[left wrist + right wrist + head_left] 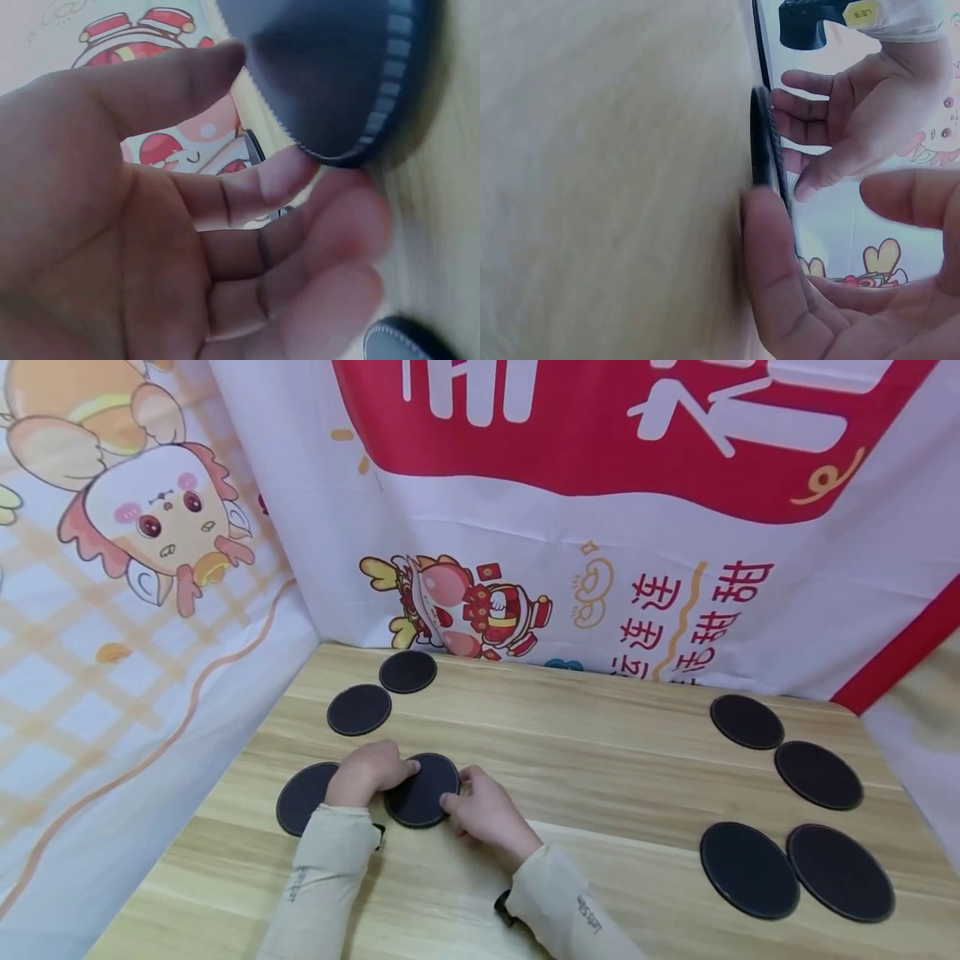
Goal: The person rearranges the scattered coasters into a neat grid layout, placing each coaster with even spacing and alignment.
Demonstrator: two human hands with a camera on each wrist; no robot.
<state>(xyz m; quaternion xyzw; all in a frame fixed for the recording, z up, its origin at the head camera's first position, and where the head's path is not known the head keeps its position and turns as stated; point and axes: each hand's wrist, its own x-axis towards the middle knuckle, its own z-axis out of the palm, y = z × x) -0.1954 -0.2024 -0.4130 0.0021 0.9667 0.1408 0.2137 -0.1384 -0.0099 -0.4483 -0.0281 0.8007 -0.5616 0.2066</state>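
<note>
In the head view a round black coaster (424, 789) lies between the two hands, left of the table's middle. My left hand (367, 772) pinches its left side, thumb on the upper face and index finger at the rim. The left wrist view shows this coaster (330, 82) close up, with pale stitching along its edge. My right hand (487, 810) is at the opposite side. In the right wrist view its fingertip (765, 206) touches the rim, while the thumb stands apart from the face. Another black coaster (303, 797) lies partly hidden behind the left wrist.
Two coasters (359, 710) lie at the back left of the wooden table (555, 735). Several more, such as one coaster (750, 870), lie at the right. A printed cloth (495, 527) hangs along the back edge, and another (150, 635) covers the left side.
</note>
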